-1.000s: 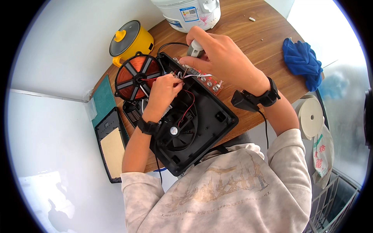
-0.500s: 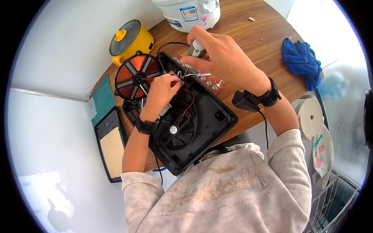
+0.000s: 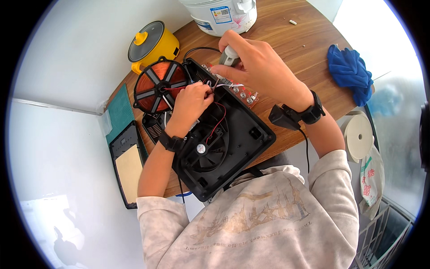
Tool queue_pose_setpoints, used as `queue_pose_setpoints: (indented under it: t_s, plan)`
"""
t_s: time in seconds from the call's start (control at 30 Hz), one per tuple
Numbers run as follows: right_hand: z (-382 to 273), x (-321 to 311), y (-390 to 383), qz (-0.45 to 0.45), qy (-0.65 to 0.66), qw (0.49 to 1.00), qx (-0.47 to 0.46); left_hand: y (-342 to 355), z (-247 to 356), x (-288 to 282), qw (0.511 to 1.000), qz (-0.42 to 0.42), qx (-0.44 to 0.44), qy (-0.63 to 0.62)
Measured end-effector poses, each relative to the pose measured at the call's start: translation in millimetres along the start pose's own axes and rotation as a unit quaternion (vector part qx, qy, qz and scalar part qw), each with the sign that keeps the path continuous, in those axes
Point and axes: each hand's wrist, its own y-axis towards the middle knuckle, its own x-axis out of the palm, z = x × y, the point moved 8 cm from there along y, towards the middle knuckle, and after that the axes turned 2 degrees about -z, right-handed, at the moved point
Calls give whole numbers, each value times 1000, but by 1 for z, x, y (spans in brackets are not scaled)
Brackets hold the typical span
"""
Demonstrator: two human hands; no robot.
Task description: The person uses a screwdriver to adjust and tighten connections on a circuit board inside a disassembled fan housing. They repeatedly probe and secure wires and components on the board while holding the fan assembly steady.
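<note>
My right hand [image 3: 264, 71] is closed round a grey-and-white tool handle [image 3: 230, 55], its thin metal shaft pointing down among white wires and connectors at the back of an opened black appliance housing [image 3: 242, 134]. My left hand [image 3: 190, 104] pinches at those wires just below the shaft; what exactly is between its fingertips is hidden. A red circuit board [image 3: 247, 97] with buttons and a display lies along the housing's back edge, partly behind my right hand. A copper coil [image 3: 149, 83] on a black spoked frame leans at the left, and a fan [image 3: 209, 158] with red leads sits inside.
Wooden table [image 3: 295, 49], yellow pot [image 3: 152, 47] and white cooker [image 3: 217, 15] behind, blue cloth [image 3: 347, 71] at right. At left, a green mat [image 3: 118, 110] and black panel [image 3: 127, 172]. A white roll [image 3: 356, 139] and bag [image 3: 371, 179] are below the right edge.
My hands have shifted very slightly, the left one's fingers curling a little at the wires. The tool is still gripped in the same place.
</note>
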Motion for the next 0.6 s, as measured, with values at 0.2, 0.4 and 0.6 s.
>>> queue_pose_setpoints:
  t_s: [0.2,0.4,0.6]
  plan:
    - [1,-5,-2,-9,12,1000,12,2,-3,-2,999,-4,-7,-34]
    - [4,-6,-6,13,13,1000,9,0,-1,-2,999,10,-6,-39]
    - [5,-8,-7,13,17,1000,13,0,4,-5,1000,20,18,-16]
